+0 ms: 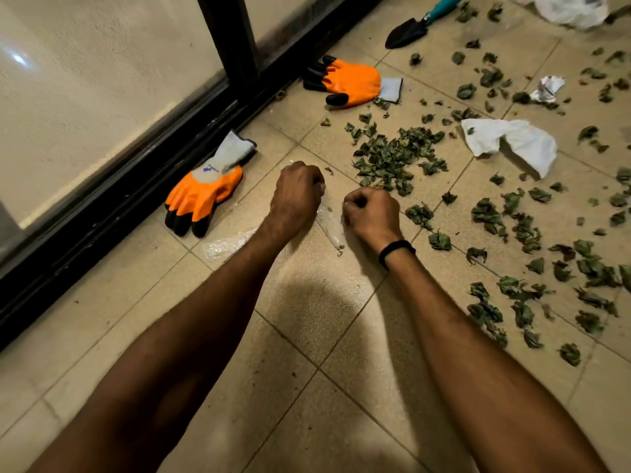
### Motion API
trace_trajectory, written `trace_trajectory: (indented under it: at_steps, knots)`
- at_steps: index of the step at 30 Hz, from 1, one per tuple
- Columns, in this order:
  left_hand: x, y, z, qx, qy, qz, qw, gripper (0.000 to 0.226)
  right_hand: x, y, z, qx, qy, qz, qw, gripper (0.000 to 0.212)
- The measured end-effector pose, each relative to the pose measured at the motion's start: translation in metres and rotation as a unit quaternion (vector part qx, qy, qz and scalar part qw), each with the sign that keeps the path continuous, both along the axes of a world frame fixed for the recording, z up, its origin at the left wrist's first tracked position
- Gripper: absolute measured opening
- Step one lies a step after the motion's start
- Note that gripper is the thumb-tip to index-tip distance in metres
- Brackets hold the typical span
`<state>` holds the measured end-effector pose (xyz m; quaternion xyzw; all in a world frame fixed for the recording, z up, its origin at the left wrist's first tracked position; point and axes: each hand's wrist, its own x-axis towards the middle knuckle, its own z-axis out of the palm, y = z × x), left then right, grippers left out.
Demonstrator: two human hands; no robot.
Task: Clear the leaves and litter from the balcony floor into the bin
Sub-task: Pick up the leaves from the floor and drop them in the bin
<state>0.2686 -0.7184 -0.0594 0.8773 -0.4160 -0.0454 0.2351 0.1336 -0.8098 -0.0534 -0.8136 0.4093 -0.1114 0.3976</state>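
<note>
Dry green leaves lie over the tiled balcony floor, with a dense pile (pixel 397 158) just beyond my hands and more scattered leaves (pixel 519 227) to the right. A clear plastic bag (pixel 232 244) lies flat on the tiles under my arms. My left hand (pixel 297 192) and my right hand (pixel 372 213) are both fisted, pinching the bag's edge between them. A white crumpled tissue (pixel 512 141) and a small crumpled paper (pixel 549 88) lie among the leaves. No bin is in view.
Two orange work gloves lie near the black door frame (pixel 143 186), one (pixel 205 189) left of my hands and one (pixel 351 81) farther back. A teal-handled trowel (pixel 420 23) and a white plastic bag (pixel 573 8) lie at the top right.
</note>
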Motion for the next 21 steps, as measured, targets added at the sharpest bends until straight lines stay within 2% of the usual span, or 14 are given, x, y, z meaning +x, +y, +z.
trace_trajectory:
  at_steps: [2,4,5,7,9,10,11,12,14,16,17,18,19,21]
  knots:
    - [-0.006,0.001,0.011,-0.056,0.088,0.060,0.993,0.014,-0.011,-0.004,0.003,0.128,-0.056,-0.061,0.988,0.010]
    - [-0.013,0.003,0.021,-0.148,0.268,0.147,0.941,0.015,-0.024,-0.006,0.008,0.249,-0.124,-0.116,0.953,0.013]
    - [-0.017,0.005,0.026,-0.209,0.387,0.185,0.879,0.015,-0.029,-0.007,0.011,0.297,-0.156,-0.137,0.932,0.014]
    - [-0.027,0.012,0.038,-0.317,0.593,0.241,0.700,0.016,-0.039,-0.008,0.019,0.374,-0.204,-0.163,0.890,0.016]
    - [-0.033,0.018,0.045,-0.397,0.700,0.277,0.526,0.014,-0.046,-0.007,0.025,0.425,-0.225,-0.173,0.860,0.015]
    - [-0.037,0.020,0.046,-0.420,0.716,0.289,0.477,0.014,-0.050,-0.007,0.027,0.443,-0.229,-0.175,0.849,0.015]
    - [-0.040,0.021,0.047,-0.426,0.720,0.298,0.459,0.014,-0.054,-0.006,0.029,0.456,-0.230,-0.181,0.841,0.015]
    - [-0.043,0.021,0.048,-0.423,0.718,0.306,0.461,0.016,-0.057,-0.006,0.030,0.464,-0.229,-0.189,0.835,0.015]
    - [-0.047,0.018,0.043,-0.372,0.682,0.319,0.543,0.021,-0.062,-0.006,0.031,0.467,-0.230,-0.203,0.829,0.012]
    - [-0.051,0.016,0.037,-0.255,0.558,0.297,0.732,0.024,-0.064,-0.006,0.032,0.452,-0.233,-0.199,0.838,0.012]
    - [-0.052,0.015,0.030,-0.185,0.446,0.257,0.837,0.025,-0.065,-0.007,0.032,0.441,-0.231,-0.192,0.846,0.015]
    - [-0.054,0.015,0.023,-0.112,0.323,0.197,0.919,0.024,-0.065,-0.007,0.033,0.430,-0.228,-0.186,0.853,0.019]
    - [-0.056,0.017,0.016,-0.052,0.221,0.143,0.963,0.024,-0.064,-0.006,0.033,0.421,-0.226,-0.179,0.860,0.022]
    - [-0.060,0.021,0.003,0.017,0.118,0.091,0.989,0.025,-0.062,-0.004,0.033,0.399,-0.222,-0.167,0.874,0.025]
